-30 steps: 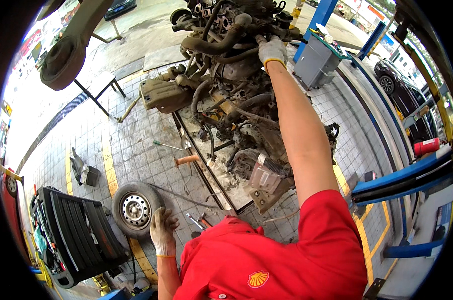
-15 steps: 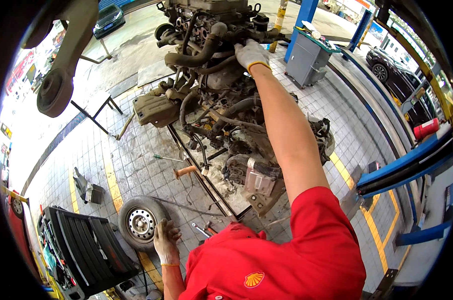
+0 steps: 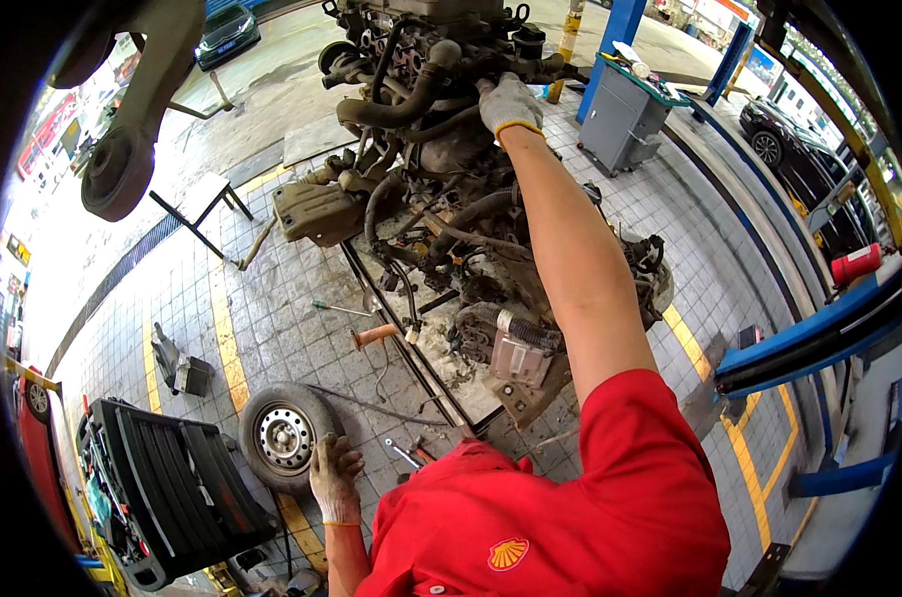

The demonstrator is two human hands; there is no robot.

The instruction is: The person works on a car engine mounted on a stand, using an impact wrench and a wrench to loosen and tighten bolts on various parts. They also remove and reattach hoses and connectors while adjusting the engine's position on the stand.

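Note:
A dirty engine point(image 3: 451, 149) with hoses, pipes and wiring takes up the upper middle. My right arm stretches far out to it. My right hand point(image 3: 511, 105), in a pale knitted glove, rests against its upper right side beside a pipe; the fingertips are lost among the dark parts, so their grip cannot be made out. Low and near my body, my left hand point(image 3: 335, 480) wears a soiled glove. Its fingers are loosely bent and apart, with nothing visible in them. Behind that hand, a wheel with a steel rim point(image 3: 284, 439) lies on the tiles.
A black tool cart point(image 3: 172, 488) stands at the lower left. On the floor are a green-handled screwdriver point(image 3: 339, 308), a rusty pipe point(image 3: 374, 335) and a wrench point(image 3: 403, 453). A grey cabinet point(image 3: 620, 114) and a blue lift arm point(image 3: 809, 333) stand right. A suspension arm point(image 3: 122, 169) hangs upper left.
The whole view has shifted slightly, with the scene moving a little right. My right hand stays at the same spot on the engine, and my left hand keeps its bent pose.

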